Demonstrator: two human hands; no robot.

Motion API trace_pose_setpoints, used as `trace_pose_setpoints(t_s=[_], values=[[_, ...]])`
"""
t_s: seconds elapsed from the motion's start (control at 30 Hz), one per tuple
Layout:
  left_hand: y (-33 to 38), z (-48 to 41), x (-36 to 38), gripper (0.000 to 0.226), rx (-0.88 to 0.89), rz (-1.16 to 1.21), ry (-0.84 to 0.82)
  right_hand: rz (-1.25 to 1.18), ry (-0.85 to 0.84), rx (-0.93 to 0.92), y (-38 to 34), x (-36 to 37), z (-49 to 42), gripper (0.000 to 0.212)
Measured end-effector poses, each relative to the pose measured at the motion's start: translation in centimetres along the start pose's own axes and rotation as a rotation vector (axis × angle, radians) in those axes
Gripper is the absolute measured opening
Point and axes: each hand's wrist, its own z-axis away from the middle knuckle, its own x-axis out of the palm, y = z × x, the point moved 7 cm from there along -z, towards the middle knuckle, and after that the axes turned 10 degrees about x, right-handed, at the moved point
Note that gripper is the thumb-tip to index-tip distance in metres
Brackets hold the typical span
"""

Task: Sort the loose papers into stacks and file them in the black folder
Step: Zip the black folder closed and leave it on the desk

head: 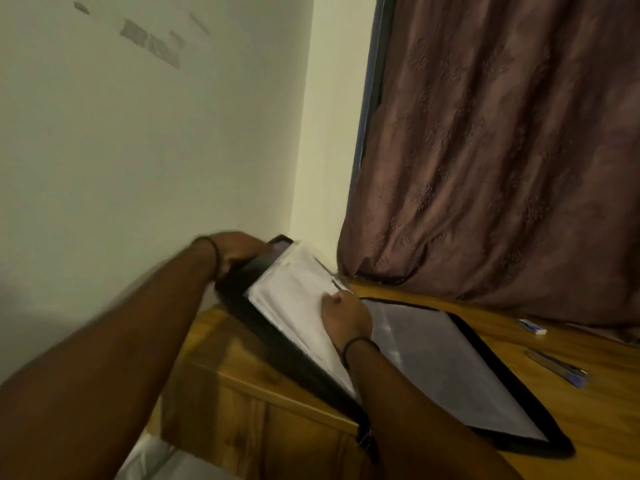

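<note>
Open folder (270, 334) lay at bench's (602, 427) 9 o'clock edge, near cover tilted up. There the left hand (239, 251) clenched that cover's far corner. At 3 o'clock of it, the right hand (346, 317) rested on papers (298, 289); blurred, grip unclear. Sheets likely light, floppy; stiff cover is the better hold.

Left hand (239, 249): fingertips hidden behind the raised cover of the black folder (251, 271). Right hand (346, 317): fingers turned away, grip undeterminable. Print on the papers (298, 289): blurred, unreadable. Tabletop (606, 410): cut off at the right edge.
</note>
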Motion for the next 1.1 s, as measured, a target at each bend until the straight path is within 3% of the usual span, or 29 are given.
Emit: trace_pose_setpoints(t_s=[0.07, 0.17, 0.27, 0.33, 0.4, 0.5, 0.7, 0.77, 0.9, 1.0, 1.1], values=[[4.5, 0.4, 1.8, 0.068, 0.02, 0.264, -0.229, -0.247, -0.091, 0.061, -0.9, -1.9, -0.7, 0.054], [8.7, -0.1, 6.8, 0.081, 0.063, 0.332, -0.475, -0.588, -0.262, 0.057, -2.5, -6.7, -1.9, 0.051], [9.2, -0.5, 13.9, 0.077, 0.123, 0.206, -0.557, -0.856, -0.54, 0.061, -2.1, -13.7, -1.9, 0.057], [7.5, -0.4, 18.6, 0.073, 0.151, 0.073, -0.511, -0.891, -0.538, 0.049, -0.3, -18.8, -2.1, 0.063], [5.7, -1.0, 22.6, 0.064, 0.246, -0.081, -0.431, -0.802, -0.484, 0.052, 2.9, -22.7, -1.9, 0.05], [2.3, -2.5, 27.3, 0.079, 0.289, -0.395, -0.445, -0.566, -0.413, 0.218, 9.7, -24.6, -2.3, 0.046], [-1.5, -6.0, 28.6, 0.083, 0.307, -0.829, -0.421, -0.152, -0.438, 0.31, 18.2, -19.3, -2.8, 0.037], [-2.2, -7.1, 28.0, 0.083, 0.281, -0.914, -0.38, -0.089, -0.368, 0.28, 18.9, -16.9, -3.7, 0.044], [-3.4, -9.1, 26.3, 0.077, 0.19, -0.938, -0.333, 0.309, -0.174, 0.152, 19.0, -13.0, -8.0, 0.083], [-3.7, -10.4, 25.7, 0.068, 0.183, -0.961, -0.313, 0.57, -0.103, 0.06, 17.1, -9.8, -10.1, 0.069], [-3.8, -11.9, 25.5, 0.061, 0.225, -0.925, -0.243, 0.644, -0.164, 0.051, 15.9, -7.2, -11.0, 0.063]])
